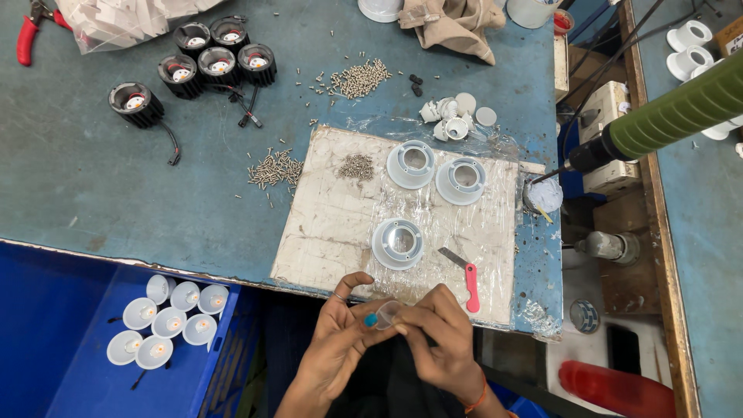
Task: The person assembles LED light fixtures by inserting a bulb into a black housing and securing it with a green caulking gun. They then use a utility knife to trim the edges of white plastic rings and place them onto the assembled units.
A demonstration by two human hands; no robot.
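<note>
Clear lens sits pinched between the fingers of both hands, left hand and right hand, low centre, below three grey housings on the worktop.

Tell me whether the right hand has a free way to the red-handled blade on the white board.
Probably yes. The red-handled blade lies bare on the white board, just ahead of the right hand, with nothing between them. But both that hand and the left hand are busy holding a small clear piece.
</note>
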